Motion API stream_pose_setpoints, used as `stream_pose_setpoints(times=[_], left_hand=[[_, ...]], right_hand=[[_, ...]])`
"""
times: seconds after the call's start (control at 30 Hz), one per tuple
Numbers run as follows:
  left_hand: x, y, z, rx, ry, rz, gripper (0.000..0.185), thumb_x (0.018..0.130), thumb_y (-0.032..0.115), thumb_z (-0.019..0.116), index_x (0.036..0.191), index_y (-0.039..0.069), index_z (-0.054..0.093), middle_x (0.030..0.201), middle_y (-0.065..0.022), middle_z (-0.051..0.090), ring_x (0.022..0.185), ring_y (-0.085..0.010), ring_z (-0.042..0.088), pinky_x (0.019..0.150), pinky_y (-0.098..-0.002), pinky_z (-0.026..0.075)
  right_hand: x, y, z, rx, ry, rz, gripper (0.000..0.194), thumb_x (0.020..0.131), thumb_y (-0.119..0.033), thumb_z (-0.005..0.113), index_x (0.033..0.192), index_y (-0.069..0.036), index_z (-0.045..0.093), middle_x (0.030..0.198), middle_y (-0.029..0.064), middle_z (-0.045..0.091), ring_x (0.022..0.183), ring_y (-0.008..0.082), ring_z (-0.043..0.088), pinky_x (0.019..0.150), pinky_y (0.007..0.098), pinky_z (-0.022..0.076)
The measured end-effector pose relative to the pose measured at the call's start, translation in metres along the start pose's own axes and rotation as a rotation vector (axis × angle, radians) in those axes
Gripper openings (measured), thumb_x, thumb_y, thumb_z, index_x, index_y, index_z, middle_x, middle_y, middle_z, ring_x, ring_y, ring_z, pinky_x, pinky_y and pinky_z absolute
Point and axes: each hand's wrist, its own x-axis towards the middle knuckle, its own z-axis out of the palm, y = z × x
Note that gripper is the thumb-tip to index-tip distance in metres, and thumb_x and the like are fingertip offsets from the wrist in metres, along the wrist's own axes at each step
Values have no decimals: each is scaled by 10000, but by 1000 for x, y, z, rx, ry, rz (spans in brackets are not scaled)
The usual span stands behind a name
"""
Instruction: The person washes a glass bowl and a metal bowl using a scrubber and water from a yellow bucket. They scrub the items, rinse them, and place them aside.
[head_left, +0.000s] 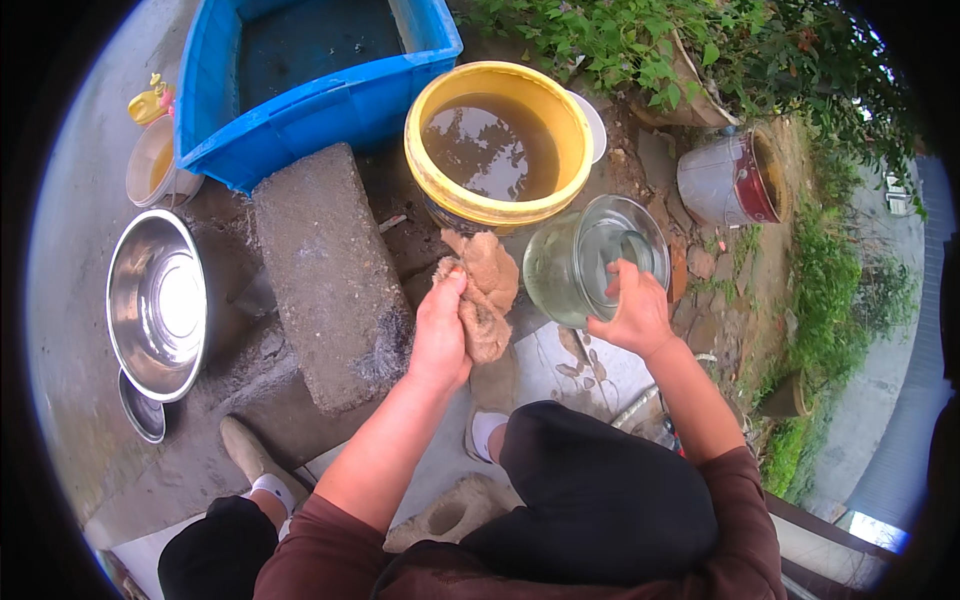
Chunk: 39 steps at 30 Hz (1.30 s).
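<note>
A crumpled tan cloth (489, 289) is gripped in my left hand (442, 330), just below the yellow bucket. My right hand (637, 307) is at the near rim of a round clear glass bowl (551, 259), its thumb and fingers bent apart around the edge; whether they press on the glass I cannot tell. Above both hands stands the round yellow bucket (416, 169), holding murky brown water that reflects leaves.
A rough stone block (322, 277) lies left of my left hand. Beyond it are a blue plastic tub (322, 112), a steel basin (131, 300) and a small pail (142, 180). A tipped paint bucket (716, 180) lies at the right, near plants (637, 45).
</note>
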Motion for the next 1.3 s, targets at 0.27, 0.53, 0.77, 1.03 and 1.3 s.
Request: stream_pose_setpoints(times=[0.27,0.53,0.77,1.03,1.3], left_hand=[[-17,-95,8,1250,-417,424,632,1001,243,630,1563,5,464,1617,-254,407,1541,-436,332,1252,-506,307],[59,-117,52,1689,-396,762,475,972,290,646,1396,80,615,1590,-196,452,1467,-502,380,1210,-606,335],[184,-100,74,1455,-684,238,434,1029,356,580,1339,82,712,1385,-188,645,1316,-384,590,1140,-423,460],[148,-114,71,1520,-563,391,448,1034,360,578,1395,118,684,1508,-219,554,1351,-429,547,1187,-482,424],[20,-169,46,1845,-666,867,493,965,177,608,1440,303,641,1632,-167,352,1571,-532,188,1276,-692,188]], right_hand=[[-23,21,-7,375,62,291,865,625,-286,926,1317,10,499,903,113,721,829,275,718,804,400,573],[-28,40,13,468,201,279,870,617,-255,929,1319,8,490,877,96,695,802,254,693,779,387,569],[-33,48,15,420,206,19,884,601,-221,931,1332,-10,481,844,84,667,764,256,667,772,392,548],[-39,69,15,468,176,27,869,622,-223,932,1335,-9,482,851,92,667,776,242,669,783,367,536],[-21,74,15,799,271,436,659,767,-234,867,1274,18,531,808,12,593,745,119,543,703,316,485]])
